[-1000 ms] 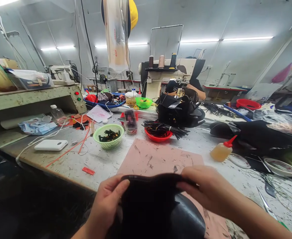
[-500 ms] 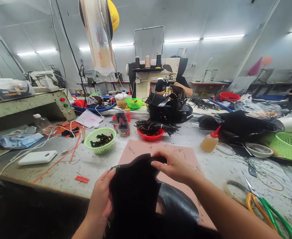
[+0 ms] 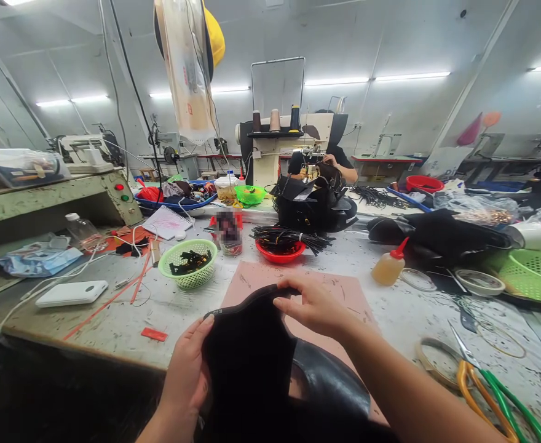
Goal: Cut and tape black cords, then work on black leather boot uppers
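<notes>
A black shoe upper (image 3: 249, 363) with a dark fuzzy inside hangs between my hands, its curved edge upward with small white print near the left end. My left hand (image 3: 187, 357) grips its left side, thumb on top of the edge. The right hand (image 3: 305, 301) pinches the top edge at its right end between thumb and fingers. A glossy black leather part (image 3: 330, 375) lies below my right forearm, over the pink mat (image 3: 344, 292); whether it joins the upper I cannot tell.
A green basket (image 3: 187, 280) of black pieces and a red bowl (image 3: 280, 255) of black strips stand behind the mat. To the right are a glue bottle (image 3: 389, 267), tape roll (image 3: 439, 360) and scissors (image 3: 477, 369). Beyond, a person (image 3: 344, 166) sits at a sewing machine (image 3: 275, 154).
My right hand has shifted slightly left along the upper's top edge. The left hand keeps its grip. The whole view has moved a little.
</notes>
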{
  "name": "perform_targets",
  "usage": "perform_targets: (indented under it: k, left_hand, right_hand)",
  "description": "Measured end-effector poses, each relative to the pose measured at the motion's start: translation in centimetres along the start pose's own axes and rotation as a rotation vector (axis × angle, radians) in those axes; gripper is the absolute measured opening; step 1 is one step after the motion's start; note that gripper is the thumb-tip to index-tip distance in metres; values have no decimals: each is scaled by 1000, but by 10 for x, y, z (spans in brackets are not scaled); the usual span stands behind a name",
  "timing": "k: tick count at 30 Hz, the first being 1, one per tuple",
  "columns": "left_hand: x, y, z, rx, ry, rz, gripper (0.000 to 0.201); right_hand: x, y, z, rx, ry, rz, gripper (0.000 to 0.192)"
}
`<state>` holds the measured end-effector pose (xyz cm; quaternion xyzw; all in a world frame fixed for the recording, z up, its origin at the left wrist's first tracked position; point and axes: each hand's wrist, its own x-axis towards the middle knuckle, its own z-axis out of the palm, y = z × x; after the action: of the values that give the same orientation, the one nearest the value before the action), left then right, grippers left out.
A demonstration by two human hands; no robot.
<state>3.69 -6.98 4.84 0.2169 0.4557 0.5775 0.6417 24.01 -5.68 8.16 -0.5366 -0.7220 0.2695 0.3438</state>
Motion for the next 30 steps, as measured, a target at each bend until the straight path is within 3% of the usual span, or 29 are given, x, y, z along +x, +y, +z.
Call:
perform_targets:
  k: [8,11,13,15,17,20,22,25,30]
  left_hand:
    - [1,-3,-1,38,30,11,10]
    - [4,-3,-6,150,32,74,16]
    - [7,1,-10,349,47,299,26]
    - [9,9,-10,664,21,633,37]
    - [8,20,-4,1020,-141,829,38]
    - [5,35,13,1334,-521,714,26]
    - [2,40,24,1380,-648,620,25]
    - [-2,39,34,1397,-680,573,22]
    - [-4,33,35,1377,-624,601,18]
  right_hand:
    - [4,-2,6,-11,33,-7,13]
    - [5,-1,11,22,38,18,12]
    - [5,0,15,52,30,22,10]
    - [5,0,19,84,10,3,8]
    - [4,-1,21,111,-9,-29,6]
    - [2,-2,23,133,-15,-56,4]
    - [-1,-3,24,145,-2,-59,4]
    - [-5,-3,28,169,32,-72,5]
    - [-10,-2,35,173,97,-120,7]
